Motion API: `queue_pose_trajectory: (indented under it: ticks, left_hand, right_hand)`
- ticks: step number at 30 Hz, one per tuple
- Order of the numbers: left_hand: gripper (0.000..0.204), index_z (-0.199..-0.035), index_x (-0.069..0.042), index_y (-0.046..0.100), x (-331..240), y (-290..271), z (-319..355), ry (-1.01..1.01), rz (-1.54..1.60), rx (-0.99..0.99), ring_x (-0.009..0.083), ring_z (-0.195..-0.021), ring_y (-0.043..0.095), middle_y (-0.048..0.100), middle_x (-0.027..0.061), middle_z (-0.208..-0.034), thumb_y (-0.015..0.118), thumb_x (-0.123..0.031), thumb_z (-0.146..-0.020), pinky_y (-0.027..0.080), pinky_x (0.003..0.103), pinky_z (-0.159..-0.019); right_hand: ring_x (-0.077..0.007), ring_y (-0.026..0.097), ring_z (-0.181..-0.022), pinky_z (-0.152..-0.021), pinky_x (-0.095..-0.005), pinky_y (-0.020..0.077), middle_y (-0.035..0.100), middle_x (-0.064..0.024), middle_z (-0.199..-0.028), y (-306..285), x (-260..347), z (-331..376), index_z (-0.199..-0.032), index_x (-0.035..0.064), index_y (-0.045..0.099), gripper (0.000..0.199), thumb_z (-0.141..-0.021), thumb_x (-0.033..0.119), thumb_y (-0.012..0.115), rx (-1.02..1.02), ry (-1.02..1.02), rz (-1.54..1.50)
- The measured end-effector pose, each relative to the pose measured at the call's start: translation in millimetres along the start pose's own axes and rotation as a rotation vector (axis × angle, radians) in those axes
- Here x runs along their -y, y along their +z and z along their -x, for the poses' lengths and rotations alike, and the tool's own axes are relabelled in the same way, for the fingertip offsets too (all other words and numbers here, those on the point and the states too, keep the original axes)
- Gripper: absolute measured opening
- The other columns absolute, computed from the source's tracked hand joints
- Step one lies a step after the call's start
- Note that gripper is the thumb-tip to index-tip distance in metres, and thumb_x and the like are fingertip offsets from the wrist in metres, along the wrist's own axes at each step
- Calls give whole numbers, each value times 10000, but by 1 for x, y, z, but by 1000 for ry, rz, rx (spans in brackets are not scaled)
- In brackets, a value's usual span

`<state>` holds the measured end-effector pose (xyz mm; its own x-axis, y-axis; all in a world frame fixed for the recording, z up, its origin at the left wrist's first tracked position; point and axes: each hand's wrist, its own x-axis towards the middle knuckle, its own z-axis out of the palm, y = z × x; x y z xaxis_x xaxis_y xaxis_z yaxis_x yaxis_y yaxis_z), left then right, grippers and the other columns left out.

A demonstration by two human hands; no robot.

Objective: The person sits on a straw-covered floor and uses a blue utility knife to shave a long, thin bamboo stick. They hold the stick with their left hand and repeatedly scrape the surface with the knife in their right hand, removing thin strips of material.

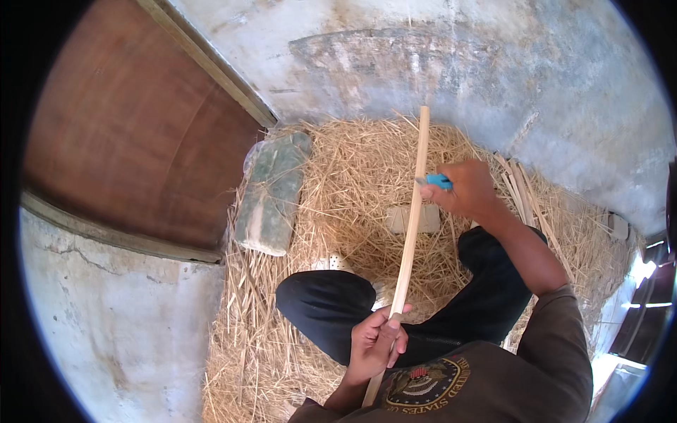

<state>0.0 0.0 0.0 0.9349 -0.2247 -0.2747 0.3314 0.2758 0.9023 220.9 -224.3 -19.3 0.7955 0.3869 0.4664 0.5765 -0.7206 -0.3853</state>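
A long, pale strip of wood or bamboo (410, 243) runs from my lap up toward the wall, slightly tilted. My left hand (377, 343) is closed around its lower part, close to my body. In my right hand (465, 189), a blue-handled cutter knife (438, 181) is gripped, its short blade at the strip's upper part. The blade's exact contact with the strip is too small to make out.
Straw (352, 183) covers the floor around my crossed legs (328, 307). A wrapped greenish block (273, 194) lies left. Behind the strip sits a flat pale block (412, 220). Loose strips (522, 190) lie right, near the stained wall (486, 77). A brown door panel (134, 134) stands left.
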Motion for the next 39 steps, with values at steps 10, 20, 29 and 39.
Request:
queue_pose_trajectory:
  ticks: [10,20,29,39]
  left_hand:
    - [322,-1292,11,516,-7,3,1,-15,-80,-81,27,-397,388,540,35,-613,424,-154,-1031,298,172,-381]
    - [351,-1308,22,499,4,3,18,-99,-41,25,20,-402,381,537,21,-621,436,-183,-1030,302,167,-389]
    - [327,-1309,-7,504,16,-9,16,-71,-50,-87,34,-367,388,559,42,-618,417,-147,-1027,310,171,-356]
    - [472,-1479,-67,302,2,-14,-16,59,-53,-85,34,-367,400,569,49,-622,416,-129,-1025,329,170,-359]
  right_hand:
    - [-234,506,-384,-404,-364,392,466,-58,-429,8,22,11,-535,80,566,695,-751,739,590,68,14,-81]
    - [-250,446,-401,-467,-376,407,404,-65,-425,-8,-46,-24,-554,63,585,692,-870,672,499,-96,306,158]
    - [-206,560,-531,-550,-387,452,544,-77,-529,-12,-87,-13,-629,35,638,772,-870,734,414,-2,591,-23]
    - [-263,547,-414,-424,-375,417,527,-75,-464,19,43,29,-566,108,629,643,-734,728,612,232,-82,-176]
